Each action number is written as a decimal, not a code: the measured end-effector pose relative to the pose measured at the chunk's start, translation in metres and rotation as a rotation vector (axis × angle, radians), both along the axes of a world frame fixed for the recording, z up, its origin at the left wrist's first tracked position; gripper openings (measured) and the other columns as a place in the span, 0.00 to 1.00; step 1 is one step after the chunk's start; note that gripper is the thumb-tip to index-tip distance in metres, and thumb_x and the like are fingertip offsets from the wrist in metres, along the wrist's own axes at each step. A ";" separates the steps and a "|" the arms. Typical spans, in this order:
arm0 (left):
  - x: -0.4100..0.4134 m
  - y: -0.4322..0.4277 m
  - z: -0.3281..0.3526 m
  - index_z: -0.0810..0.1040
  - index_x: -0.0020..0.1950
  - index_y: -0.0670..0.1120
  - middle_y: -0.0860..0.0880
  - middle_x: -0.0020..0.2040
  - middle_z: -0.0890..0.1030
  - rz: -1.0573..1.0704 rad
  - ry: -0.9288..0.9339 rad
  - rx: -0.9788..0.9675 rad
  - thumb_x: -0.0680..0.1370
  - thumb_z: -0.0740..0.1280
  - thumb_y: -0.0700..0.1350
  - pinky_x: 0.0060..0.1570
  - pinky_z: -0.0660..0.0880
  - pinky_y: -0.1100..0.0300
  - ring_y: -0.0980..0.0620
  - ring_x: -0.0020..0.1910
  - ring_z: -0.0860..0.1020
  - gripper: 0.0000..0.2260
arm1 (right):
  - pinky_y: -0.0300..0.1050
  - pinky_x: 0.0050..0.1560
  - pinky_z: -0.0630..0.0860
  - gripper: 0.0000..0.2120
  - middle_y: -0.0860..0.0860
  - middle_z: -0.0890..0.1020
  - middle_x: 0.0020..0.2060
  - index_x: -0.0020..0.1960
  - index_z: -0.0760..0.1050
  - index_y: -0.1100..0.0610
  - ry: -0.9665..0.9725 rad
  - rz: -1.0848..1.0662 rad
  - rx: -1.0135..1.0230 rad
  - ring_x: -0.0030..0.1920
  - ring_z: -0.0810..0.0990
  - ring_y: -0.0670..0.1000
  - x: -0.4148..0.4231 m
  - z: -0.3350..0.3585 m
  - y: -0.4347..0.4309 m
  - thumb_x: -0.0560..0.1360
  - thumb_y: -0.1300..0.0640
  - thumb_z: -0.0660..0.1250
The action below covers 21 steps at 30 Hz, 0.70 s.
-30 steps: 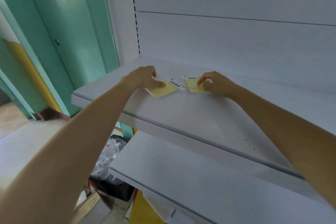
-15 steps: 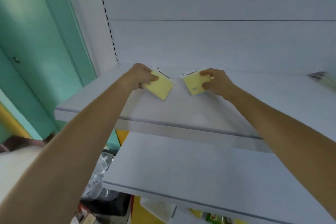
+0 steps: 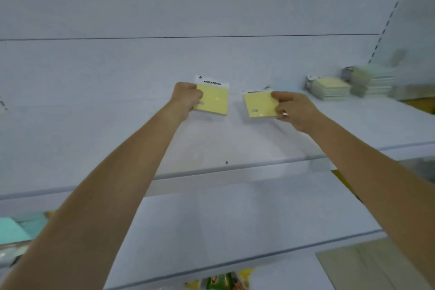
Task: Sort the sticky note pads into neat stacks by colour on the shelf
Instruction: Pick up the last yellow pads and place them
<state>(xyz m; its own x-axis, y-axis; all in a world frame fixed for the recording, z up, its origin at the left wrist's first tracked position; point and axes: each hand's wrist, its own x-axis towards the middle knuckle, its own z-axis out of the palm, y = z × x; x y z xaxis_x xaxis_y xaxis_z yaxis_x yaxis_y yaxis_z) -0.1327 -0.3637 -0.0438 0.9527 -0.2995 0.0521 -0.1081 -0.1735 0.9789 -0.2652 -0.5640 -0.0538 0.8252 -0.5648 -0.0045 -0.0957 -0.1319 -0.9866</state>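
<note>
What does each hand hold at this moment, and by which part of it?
The left hand grips the left yellow pad by its left edge. The right hand pinches the right yellow pad by its right edge.

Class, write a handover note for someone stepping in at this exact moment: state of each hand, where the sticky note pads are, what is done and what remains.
Left hand: grips a yellow pad by its left edge.
Right hand: grips a second yellow pad by its right edge.
Both pads are over the upper shelf, side by side, apart.
Done: a yellow stack stands further right on the shelf, a blurred paler stack beside it.
Left: probably add both held pads to the yellow stack, edges squared.
</note>
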 end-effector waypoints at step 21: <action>-0.049 -0.283 0.000 0.80 0.53 0.41 0.47 0.44 0.80 -0.035 -0.114 -0.136 0.74 0.63 0.35 0.40 0.73 0.64 0.58 0.33 0.75 0.11 | 0.41 0.53 0.69 0.24 0.54 0.71 0.56 0.67 0.68 0.63 -0.075 -0.179 -0.063 0.55 0.69 0.51 -0.064 0.010 -0.270 0.73 0.74 0.54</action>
<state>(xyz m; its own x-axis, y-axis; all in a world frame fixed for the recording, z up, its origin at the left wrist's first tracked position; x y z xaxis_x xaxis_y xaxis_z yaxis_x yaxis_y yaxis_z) -0.1817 -0.6463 -0.0438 0.9273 -0.3156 0.2012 -0.2232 -0.0347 0.9742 -0.3295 -0.8342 -0.0436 0.7086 -0.6994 0.0937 -0.0494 -0.1816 -0.9821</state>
